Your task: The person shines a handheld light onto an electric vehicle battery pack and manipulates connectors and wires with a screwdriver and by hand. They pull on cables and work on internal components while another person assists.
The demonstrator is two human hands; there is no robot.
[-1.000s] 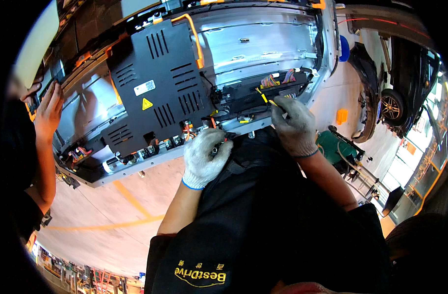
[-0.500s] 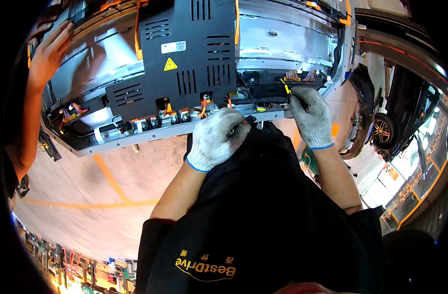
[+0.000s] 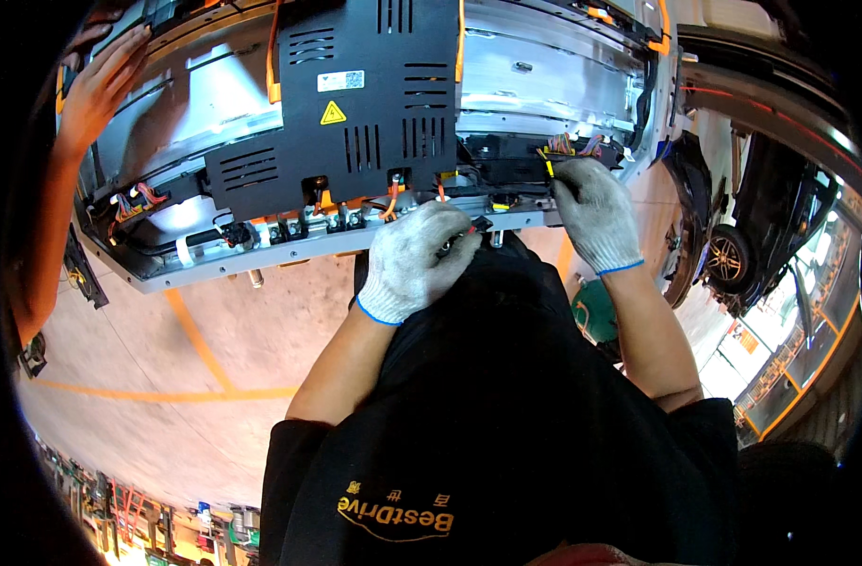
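My left hand [image 3: 417, 262], in a white knit glove, is closed round a small dark tool with red on it [image 3: 481, 225]. Its head pokes out past the thumb; the rest is hidden in the palm, so its exact kind cannot be told. This hand is just in front of the battery pack's metal edge [image 3: 299, 253]. Over the pack's right front part, my gloved right hand [image 3: 599, 215] pinches at a thin yellow wire [image 3: 546, 162]. Bundled coloured wires [image 3: 565, 144] lie just beyond its fingers. A black slotted cover [image 3: 365, 104] with a yellow warning triangle spans the middle of the pack.
Another person's bare arm and hand [image 3: 90, 108] reach over the pack's left end. Orange cables [image 3: 393, 198] and metal terminals line the front edge. A dark car [image 3: 766, 208] stands at the right. Orange lines [image 3: 200, 340] mark the floor; a green round object [image 3: 595, 311] is below my right forearm.
My right hand has shifted slightly up and left, its fingers still at the yellow wire. The left hand stays nearly in place with the tool. The view has turned slightly.
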